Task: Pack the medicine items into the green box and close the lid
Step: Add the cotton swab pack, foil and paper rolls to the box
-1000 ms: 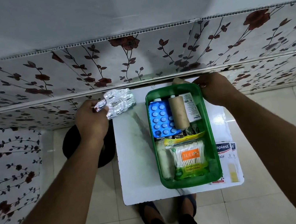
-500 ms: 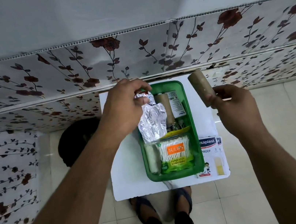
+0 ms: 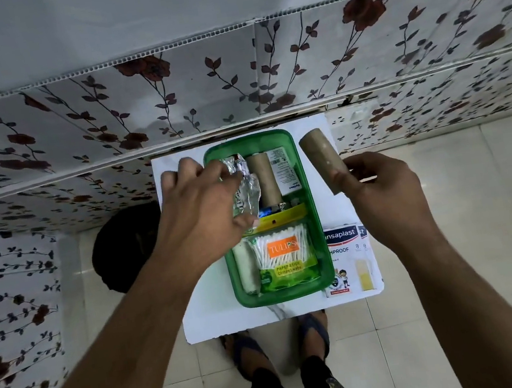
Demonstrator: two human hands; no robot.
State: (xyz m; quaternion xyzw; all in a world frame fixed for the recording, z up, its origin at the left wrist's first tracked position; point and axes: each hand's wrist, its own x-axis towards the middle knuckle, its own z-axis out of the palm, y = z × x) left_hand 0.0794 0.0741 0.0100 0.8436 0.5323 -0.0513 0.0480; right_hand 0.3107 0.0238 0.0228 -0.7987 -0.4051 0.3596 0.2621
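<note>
Left hand (image 3: 203, 208): fingers pinch crumpled foil strips (image 3: 243, 185) over the far-left corner of the green box (image 3: 313, 218). Right of it, a brown bandage roll (image 3: 265, 179) already lies in the box. Right hand (image 3: 380, 188): thumb and fingertips grip a second brown roll (image 3: 322, 160) above the tabletop (image 3: 208, 307), outside the rim.

Risk: foil springs up, snags the lid.

Held roll: long axis points away, tilted left, near-parallel to the box.

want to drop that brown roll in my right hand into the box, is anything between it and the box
Nothing visible blocks the path: the brown roll in the right hand hangs just right of the green box, with only bare table between. Inside, free space looks tight; the left hand and foil strips cover the far left.
</note>
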